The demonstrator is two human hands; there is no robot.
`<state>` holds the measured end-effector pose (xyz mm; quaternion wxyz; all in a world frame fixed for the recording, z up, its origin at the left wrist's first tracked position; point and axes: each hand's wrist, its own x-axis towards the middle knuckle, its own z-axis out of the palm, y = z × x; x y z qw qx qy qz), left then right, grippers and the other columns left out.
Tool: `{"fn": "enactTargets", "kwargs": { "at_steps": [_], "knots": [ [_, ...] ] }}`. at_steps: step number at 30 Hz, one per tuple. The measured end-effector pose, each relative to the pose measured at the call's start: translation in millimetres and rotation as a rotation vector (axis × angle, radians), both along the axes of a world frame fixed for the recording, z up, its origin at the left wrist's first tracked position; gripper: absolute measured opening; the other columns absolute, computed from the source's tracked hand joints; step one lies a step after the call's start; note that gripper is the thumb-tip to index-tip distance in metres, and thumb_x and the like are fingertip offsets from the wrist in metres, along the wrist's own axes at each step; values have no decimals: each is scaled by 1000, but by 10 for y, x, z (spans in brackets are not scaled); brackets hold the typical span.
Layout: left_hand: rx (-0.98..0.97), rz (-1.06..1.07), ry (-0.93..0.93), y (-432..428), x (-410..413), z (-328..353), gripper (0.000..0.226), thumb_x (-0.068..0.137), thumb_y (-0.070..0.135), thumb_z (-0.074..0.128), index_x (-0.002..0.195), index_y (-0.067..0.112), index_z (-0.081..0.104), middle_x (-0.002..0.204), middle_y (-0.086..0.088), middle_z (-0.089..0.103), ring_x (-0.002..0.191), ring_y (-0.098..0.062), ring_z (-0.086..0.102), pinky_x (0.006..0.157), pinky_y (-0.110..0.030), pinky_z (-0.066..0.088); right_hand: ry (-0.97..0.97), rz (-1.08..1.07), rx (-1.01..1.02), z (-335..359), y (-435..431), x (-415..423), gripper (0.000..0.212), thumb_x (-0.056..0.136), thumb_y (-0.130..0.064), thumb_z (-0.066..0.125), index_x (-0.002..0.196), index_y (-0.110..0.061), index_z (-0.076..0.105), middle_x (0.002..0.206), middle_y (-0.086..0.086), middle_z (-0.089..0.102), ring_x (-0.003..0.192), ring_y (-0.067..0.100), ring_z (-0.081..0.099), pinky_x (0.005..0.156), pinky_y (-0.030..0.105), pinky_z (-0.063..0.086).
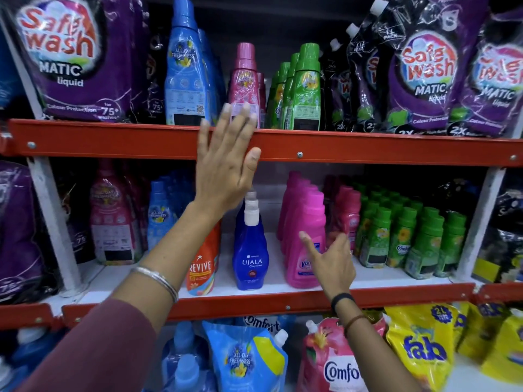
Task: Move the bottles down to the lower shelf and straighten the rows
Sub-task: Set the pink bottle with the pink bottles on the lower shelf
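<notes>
On the upper shelf stand a tall blue bottle (188, 72), a pink bottle (245, 77) and a row of green bottles (304, 91). My left hand (226, 162) is raised flat over the red shelf rail (368, 149), fingers spread, fingertips in front of the pink bottle's base, holding nothing. The lower shelf holds an orange Revive bottle (202, 267), a blue Ujala bottle (250, 250), a row of bright pink bottles (304, 230), small pink bottles (346, 213) and several small green bottles (402, 236). My right hand (329, 258) is open beside the front bright pink bottle.
Purple Safewash pouches (70, 58) flank the upper bottles on both sides. Pink and blue bottles (113, 219) fill the lower shelf's left. White uprights (51, 216) frame the bay. Below are Comfort pouches (331, 360) and yellow Fab packs (421, 352).
</notes>
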<state>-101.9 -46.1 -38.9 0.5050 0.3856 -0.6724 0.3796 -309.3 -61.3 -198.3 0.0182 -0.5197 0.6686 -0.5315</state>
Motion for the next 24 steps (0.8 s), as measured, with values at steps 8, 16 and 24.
{"fn": "enactTargets", "kwargs": {
  "at_steps": [8, 16, 24],
  "knots": [
    [427, -559, 207, 258, -815, -1027, 52, 100, 38, 26, 147, 17, 33, 157, 6, 26, 147, -12, 18, 118, -21, 13, -627, 396, -115, -126, 109, -339, 43, 82, -64, 37, 93, -27, 54, 93, -6, 59, 96, 19, 54, 90, 39, 45],
    [996, -647, 726, 278, -1248, -1689, 52, 99, 48, 16, 149, 34, 5, 156, 19, 1, 131, 18, -6, 110, -10, -3, -719, 632, 23, -186, 140, -457, 71, 86, -59, 29, 142, -16, 36, 140, 2, 47, 130, 20, 45, 105, 43, 40],
    [1107, -594, 648, 60, -1267, -1942, 90, 65, 95, 4, 140, 47, -9, 154, 20, -7, 146, -3, -8, 121, -32, 0, -584, 796, 78, -332, 63, -514, 71, 67, -87, 38, 121, -43, 52, 131, -1, 59, 120, 15, 57, 103, 39, 46]
  ]
}}
